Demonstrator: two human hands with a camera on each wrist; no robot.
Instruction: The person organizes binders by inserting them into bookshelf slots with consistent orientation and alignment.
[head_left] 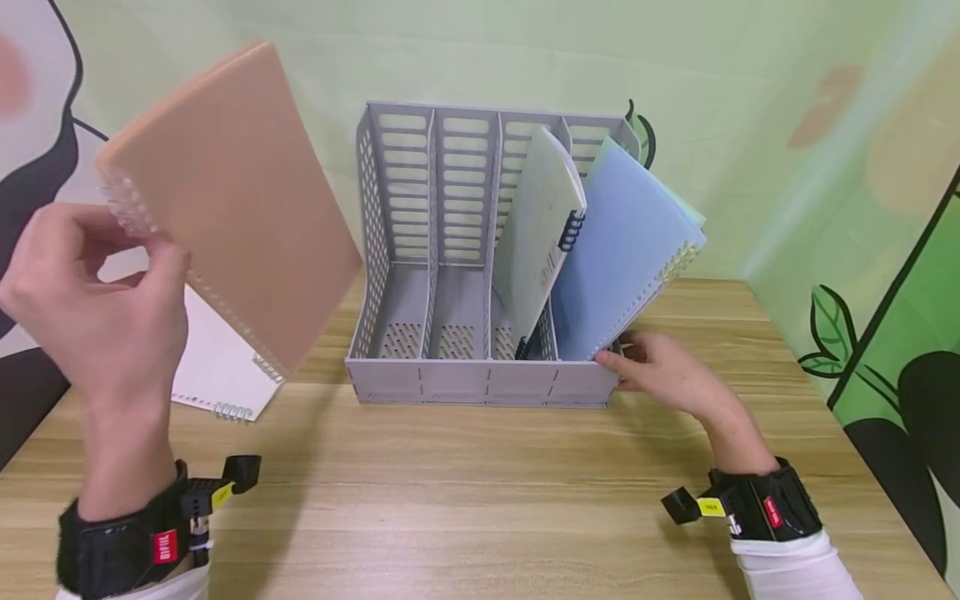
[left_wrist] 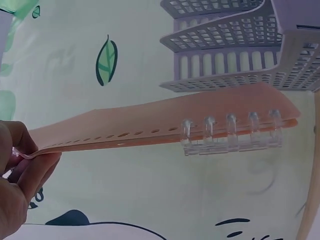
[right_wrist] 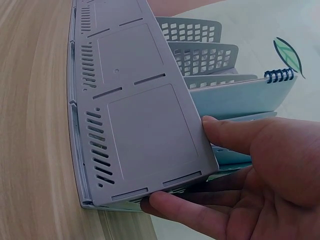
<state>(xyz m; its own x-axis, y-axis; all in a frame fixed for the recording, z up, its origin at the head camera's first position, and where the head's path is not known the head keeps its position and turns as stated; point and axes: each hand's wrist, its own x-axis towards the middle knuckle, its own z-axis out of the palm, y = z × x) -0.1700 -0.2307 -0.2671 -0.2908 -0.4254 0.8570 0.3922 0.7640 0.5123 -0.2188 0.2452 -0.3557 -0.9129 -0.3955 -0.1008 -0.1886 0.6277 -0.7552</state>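
My left hand (head_left: 112,300) pinches a peach ring-bound notebook (head_left: 240,192) by its bound edge, holding it tilted above the table at the left. Clear plastic rings (left_wrist: 232,132) show along that edge in the left wrist view. At the front right corner of a grey desktop file organizer (head_left: 453,383), my right hand (head_left: 663,371) grips the frame, thumb at the front rim and fingers round the side. A pale green notebook (head_left: 536,225) with black rings leans in the third compartment from the left. In the rightmost compartment stands a blue notebook (head_left: 622,242), leaning right.
Partly hidden beneath the peach notebook, a white notebook (head_left: 217,358) lies on the wooden table (head_left: 480,500). A printed green backdrop (head_left: 480,50) rises behind the organizer. Its two left compartments are divided by a perforated panel (head_left: 431,217).
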